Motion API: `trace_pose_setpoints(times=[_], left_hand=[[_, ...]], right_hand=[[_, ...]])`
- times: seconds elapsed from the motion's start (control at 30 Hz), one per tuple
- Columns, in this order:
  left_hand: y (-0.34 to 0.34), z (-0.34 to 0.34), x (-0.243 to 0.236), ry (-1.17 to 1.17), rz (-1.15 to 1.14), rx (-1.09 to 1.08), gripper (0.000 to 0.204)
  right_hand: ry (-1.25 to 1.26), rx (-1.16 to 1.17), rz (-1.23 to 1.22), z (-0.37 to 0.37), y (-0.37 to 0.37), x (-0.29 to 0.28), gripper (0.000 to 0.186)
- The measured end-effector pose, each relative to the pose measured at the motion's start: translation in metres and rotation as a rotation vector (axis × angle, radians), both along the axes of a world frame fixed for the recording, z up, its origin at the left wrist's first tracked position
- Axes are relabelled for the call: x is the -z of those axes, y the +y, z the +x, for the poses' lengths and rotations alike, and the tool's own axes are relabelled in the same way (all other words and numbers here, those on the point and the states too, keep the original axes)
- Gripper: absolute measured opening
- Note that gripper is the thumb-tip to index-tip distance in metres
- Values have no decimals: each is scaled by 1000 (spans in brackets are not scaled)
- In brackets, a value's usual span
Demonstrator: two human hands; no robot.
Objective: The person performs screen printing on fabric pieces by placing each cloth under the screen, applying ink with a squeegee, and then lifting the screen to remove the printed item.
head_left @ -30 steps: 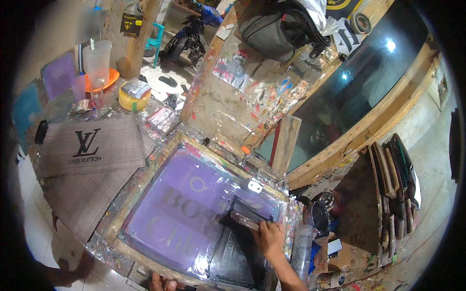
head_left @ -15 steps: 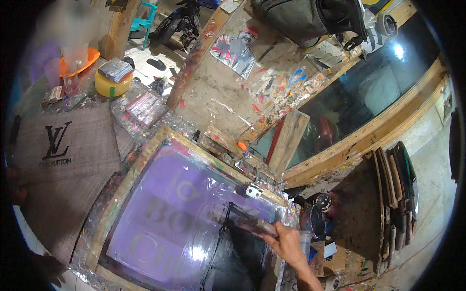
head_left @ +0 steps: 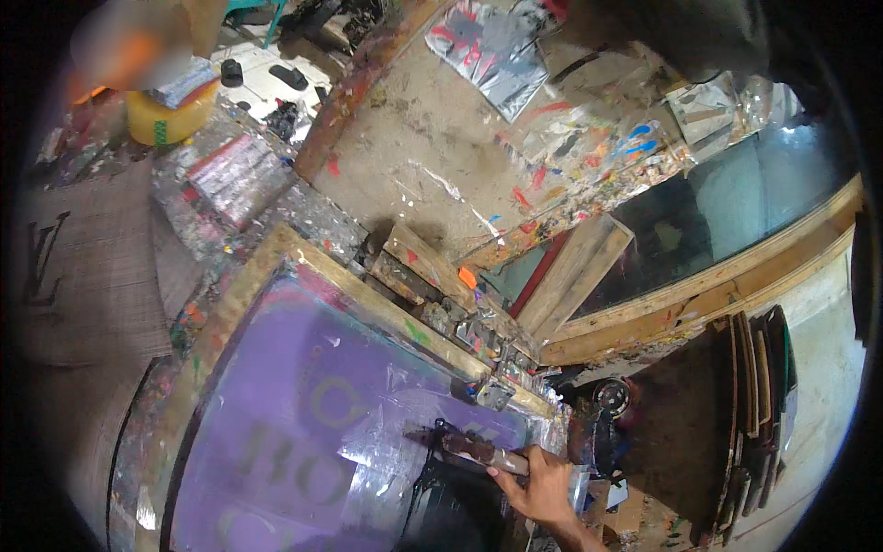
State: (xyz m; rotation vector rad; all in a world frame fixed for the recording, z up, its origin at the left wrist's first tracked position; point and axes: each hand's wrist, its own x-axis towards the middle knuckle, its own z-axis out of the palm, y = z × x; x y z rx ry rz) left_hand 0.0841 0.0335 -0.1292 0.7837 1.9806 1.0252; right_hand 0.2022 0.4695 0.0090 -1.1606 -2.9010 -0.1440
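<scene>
My right hand is wrapped round the ink-stained grip of a squeegee. The squeegee's dark end rests on a purple screen-printing mesh, at the edge of a pool of black ink. Faint letter shapes show in the mesh, and wet shine lies left of the ink. A wooden frame, fixed by a metal hinge at its far side, surrounds the mesh. To the left lies a brownish woven sheet with a black printed emblem. My left hand is out of view.
A paint-spattered board lies beyond the frame, with a crumpled printed plastic sheet on it. A yellow tub stands at the far left. Thin panels lean upright at the right, near a dark bucket.
The view has shifted, bringing the screen closer. My right hand still grips the squeegee by the ink, now held at a slightly different angle. A dark hand at the lower left has gone from view.
</scene>
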Motion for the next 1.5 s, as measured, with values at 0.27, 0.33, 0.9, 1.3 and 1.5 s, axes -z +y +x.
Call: trace_pose_setpoints(times=[0.27, 0.33, 0.9, 1.3, 1.5], left_hand=[[14, -20, 6, -47, -16, 21, 44], [16, -24, 8, -53, -17, 20, 44], [-20, -1, -11, 81, 33, 33, 43], [-9, -19, 19, -688, 191, -218, 49], [-20, -48, 66, -632, -5, -333, 81]], right_hand=[[-81, -52, 40, 16, 1, 11, 46], [-32, -79, 0, 27, -1, 16, 47], [-36, -449, -166, -15, -34, -7, 40], [94, -337, 55, 40, -23, 2, 36], [342, -116, 75, 41, -69, 28, 41]])
